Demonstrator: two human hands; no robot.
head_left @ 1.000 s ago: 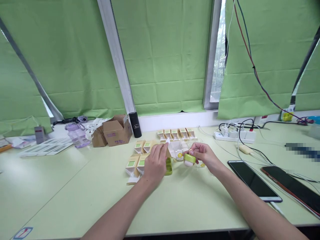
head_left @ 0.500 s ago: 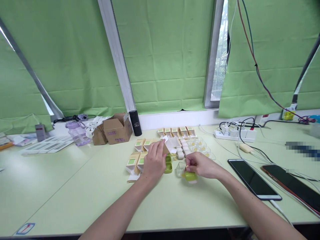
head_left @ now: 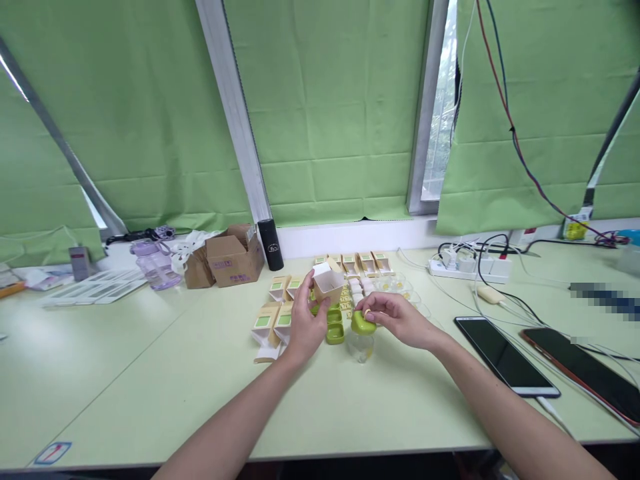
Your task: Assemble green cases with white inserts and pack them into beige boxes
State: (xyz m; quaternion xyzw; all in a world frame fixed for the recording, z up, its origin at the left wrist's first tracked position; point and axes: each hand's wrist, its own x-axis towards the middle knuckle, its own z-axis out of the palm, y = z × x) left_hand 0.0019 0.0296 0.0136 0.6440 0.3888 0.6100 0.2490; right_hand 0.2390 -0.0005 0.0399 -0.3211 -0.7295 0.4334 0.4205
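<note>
Green blinds point(head_left: 330, 127) fill the view toward 12 o'clock. In front of them, a pale table point(head_left: 150, 393) spreads the full width. Taking the clear jar as the clock's centre, a brown cardboard box point(head_left: 233, 262) stands at 10 o'clock, well apart, with a purple bottle point(head_left: 154, 268) beyond it. A white-edged phone point(head_left: 505, 353) lies at 3 o'clock.

The left hand point(head_left: 306, 327), between 9 and 10, has its fingers curved partly open around a small open carton point(head_left: 330, 288) at 11 o'clock, tilted and lifted. The right hand point(head_left: 403, 321) reaches in from 2 o'clock, its fingers pinched nearly together on a green cap point(head_left: 361, 325). The clear jar point(head_left: 361, 348) is directly beneath that cap on the table; whether the cap is seated cannot be told.

More cartons point(head_left: 269, 323) stand past the left hand. Hollow green caps point(head_left: 335, 335) line up at 10 o'clock, near small white blocks point(head_left: 356, 290) at 12.
</note>
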